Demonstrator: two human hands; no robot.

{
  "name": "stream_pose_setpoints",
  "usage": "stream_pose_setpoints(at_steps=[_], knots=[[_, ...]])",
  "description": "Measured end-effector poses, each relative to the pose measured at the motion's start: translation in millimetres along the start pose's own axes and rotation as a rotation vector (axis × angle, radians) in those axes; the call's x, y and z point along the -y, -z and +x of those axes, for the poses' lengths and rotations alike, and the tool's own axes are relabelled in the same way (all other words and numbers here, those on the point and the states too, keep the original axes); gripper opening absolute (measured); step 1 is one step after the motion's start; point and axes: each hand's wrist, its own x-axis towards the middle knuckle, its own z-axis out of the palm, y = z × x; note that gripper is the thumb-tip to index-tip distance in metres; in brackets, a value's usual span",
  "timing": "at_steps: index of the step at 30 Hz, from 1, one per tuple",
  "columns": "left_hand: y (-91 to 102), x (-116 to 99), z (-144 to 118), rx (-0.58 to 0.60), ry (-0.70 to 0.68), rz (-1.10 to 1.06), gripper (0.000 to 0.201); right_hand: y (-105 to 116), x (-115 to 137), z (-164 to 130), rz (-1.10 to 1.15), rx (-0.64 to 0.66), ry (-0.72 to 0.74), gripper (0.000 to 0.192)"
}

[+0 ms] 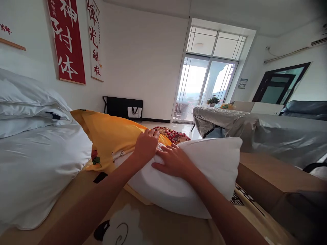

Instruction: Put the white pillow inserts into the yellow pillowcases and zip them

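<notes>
A white pillow [209, 163] lies across the bed in front of me, its left part inside a yellow pillowcase [109, 132] with a printed figure near its lower edge. My left hand [147, 144] is closed on the pillowcase's edge, fingers curled over the fabric. Just right of it, my right hand [175, 160] rests on the white pillow with its fingers stretched forward and the thumb apart. The fingertips of the right hand come close to the pillowcase opening. The pillow's left end is hidden in the case.
Several white pillows [38, 153] are piled at the left. Beneath everything is a tan sheet [163, 224] with a sheep print. A red plaid cloth [173, 134] lies beyond my hands. To the right stand a cardboard box [283, 170] and a plastic-covered table [288, 131].
</notes>
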Motion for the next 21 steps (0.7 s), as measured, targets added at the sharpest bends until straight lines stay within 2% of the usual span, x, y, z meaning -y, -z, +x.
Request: stream_pose_setpoints(at_steps=[3, 7, 10, 14, 16, 19, 21], knots=[[-8.7, -20, -1, 0.019, -0.050, -0.015, 0.018, -14, -5, 5, 0.010, -0.031, -0.010, 0.034], [-22.8, -36, -16, 0.063, -0.162, -0.013, 0.020, -33, -12, 15, -0.078, 0.002, -0.138, 0.025], [-34.6, -30, -29, 0.055, -0.147, 0.012, 0.022, -37, -17, 18, -0.138, 0.036, -0.170, 0.024], [-44.7, -6, -39, -0.124, -0.046, 0.111, 0.021, -36, -23, 13, -0.177, -0.049, -0.225, 0.041], [-47.7, 2, -42, -0.160, -0.001, 0.121, 0.016, -37, -25, 13, -0.206, -0.076, -0.249, 0.049], [-53.0, 2, -45, -0.169, -0.076, 0.035, 0.010, -40, -23, 17, -0.249, -0.069, -0.273, 0.044], [-58.2, 0, -49, -0.220, -0.150, -0.016, 0.011, -42, -20, 19, -0.267, -0.070, -0.278, 0.038]])
